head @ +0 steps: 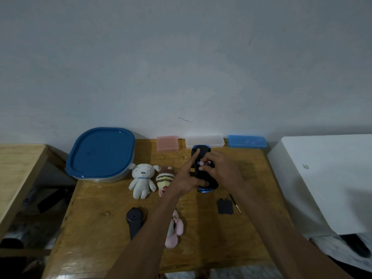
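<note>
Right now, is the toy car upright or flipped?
Flipped. The car lies black underside up, blue body showing only at its ends; left hand holds it, right hand pinches a battery at its middle.

You've got glossy blue-and-black plastic on that toy car [206, 152], a matt black plastic cover [225, 206] nearby, fuzzy cloth on the white plush [142, 181], and smooth varnished wood across your table [211, 248].

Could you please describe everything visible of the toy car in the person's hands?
The toy car is glossy blue with a black underside, turned belly-up, lengthwise away from the person above the wooden table. The left hand holds its near end, forefinger stretched along it; the right hand grips its middle, where round parts show.
</note>
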Demonstrator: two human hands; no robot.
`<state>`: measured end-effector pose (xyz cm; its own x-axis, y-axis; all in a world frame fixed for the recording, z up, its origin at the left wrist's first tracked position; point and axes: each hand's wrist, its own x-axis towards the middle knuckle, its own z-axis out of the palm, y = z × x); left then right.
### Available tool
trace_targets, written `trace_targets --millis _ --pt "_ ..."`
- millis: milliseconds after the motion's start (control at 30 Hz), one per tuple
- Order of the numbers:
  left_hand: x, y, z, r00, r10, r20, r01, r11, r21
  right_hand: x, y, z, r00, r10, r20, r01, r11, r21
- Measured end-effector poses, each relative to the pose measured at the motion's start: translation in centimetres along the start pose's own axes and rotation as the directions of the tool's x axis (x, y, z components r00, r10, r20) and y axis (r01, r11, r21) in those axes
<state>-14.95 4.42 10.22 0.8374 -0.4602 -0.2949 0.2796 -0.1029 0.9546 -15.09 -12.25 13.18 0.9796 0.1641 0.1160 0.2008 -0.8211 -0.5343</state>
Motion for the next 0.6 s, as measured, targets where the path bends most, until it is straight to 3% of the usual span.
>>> trace_targets --millis 200,367,600 --pt "-0.06 -0.15 -0.06 1.000 -0.005 0.017 0.005 1.000 0.009 0.32 0.30 0.25 0.993 -0.057 0.102 0.076 0.978 -0.193" --pt "-0.25 0.06 0.07 0.999 -0.015 0.032 0.015 1.000 0.014 0.25 0.89 0.87 0.988 -0.033 0.149 0.061 0.981 -0.185" --pt "-0.10 0.24 0.16 1.000 0.009 0.018 -0.009 1.000 0.030 0.15 0.65 0.64 0.996 -0.024 0.085 0.046 0.965 -0.258"
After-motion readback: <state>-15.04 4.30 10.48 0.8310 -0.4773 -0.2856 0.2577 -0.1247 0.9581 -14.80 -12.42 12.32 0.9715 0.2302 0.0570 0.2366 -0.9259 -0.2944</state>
